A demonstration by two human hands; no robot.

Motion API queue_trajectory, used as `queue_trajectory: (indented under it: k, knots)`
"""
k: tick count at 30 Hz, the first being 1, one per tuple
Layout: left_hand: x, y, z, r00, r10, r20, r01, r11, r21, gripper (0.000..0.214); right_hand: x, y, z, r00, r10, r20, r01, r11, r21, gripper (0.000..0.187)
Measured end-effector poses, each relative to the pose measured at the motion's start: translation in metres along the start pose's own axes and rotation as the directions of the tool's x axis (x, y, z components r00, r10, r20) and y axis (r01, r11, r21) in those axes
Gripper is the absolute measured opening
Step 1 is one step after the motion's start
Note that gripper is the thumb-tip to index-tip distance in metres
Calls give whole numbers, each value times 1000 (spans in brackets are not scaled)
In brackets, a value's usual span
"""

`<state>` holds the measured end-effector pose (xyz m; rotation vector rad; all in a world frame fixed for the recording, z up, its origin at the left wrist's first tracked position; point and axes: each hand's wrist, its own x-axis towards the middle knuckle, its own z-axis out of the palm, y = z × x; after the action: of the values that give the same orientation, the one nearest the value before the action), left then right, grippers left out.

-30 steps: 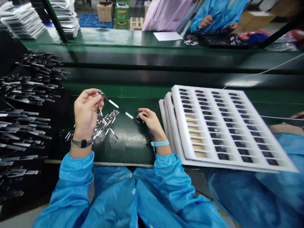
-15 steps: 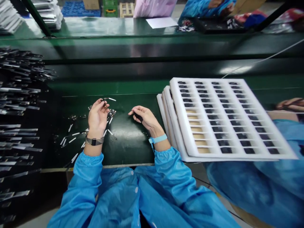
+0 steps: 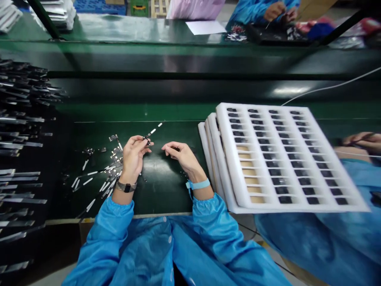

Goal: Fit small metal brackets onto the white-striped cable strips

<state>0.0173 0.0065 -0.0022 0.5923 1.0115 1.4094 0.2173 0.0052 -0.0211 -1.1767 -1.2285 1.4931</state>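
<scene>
My left hand (image 3: 133, 155) pinches a small dark electronic part with a thin flex cable (image 3: 153, 130) that sticks out up and to the right and carries white patches. Close by on the right, my right hand (image 3: 182, 157) has its fingers closed around a small black piece (image 3: 176, 149), mostly hidden by the fingers. A gap separates the two hands. Loose flex cables (image 3: 111, 172) with white strips and small metal ends lie in a heap on the dark green bench (image 3: 160, 190), beside and partly behind my left hand.
Right of my hands, stacked white foam trays (image 3: 244, 204) hold rows of black pieces; several slots show a tan base. Many strip-like cables (image 3: 22, 174) stand at the left. A co-worker's hand (image 3: 361, 140) is at far right, another person's hands (image 3: 275, 12) across the bench.
My left hand has moved right, away from the heap, bringing the flex cable closer to my right hand. The black piece in my right hand is now more covered by the fingers.
</scene>
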Motion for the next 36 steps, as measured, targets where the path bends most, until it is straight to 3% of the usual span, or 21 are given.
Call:
queue_trajectory:
  k: [5,10,14,20,30,36]
  knots:
    - [1,26,-12,996,81,24,-79,994,-73,24,-13,-15,-13,984,-179,23,180,963,-199,27]
    - [1,41,-20,995,37,92,-31,998,-60,17,-21,-19,-23,977,-211,34,213,947,-241,27]
    - [-6,37,-15,982,-55,183,25,986,163,27,-23,-23,-24,975,-198,103,217,946,-240,28]
    - [-11,24,-8,932,-168,321,-17,865,502,22,-24,-23,-22,956,-85,280,160,953,-257,28]
    - [-10,12,-5,873,-271,407,-6,826,563,23,-16,-13,-17,925,-82,372,163,968,-191,26]
    - [-11,13,-4,861,-289,419,-21,803,595,22,-16,-10,-19,917,-42,397,138,967,-215,31]
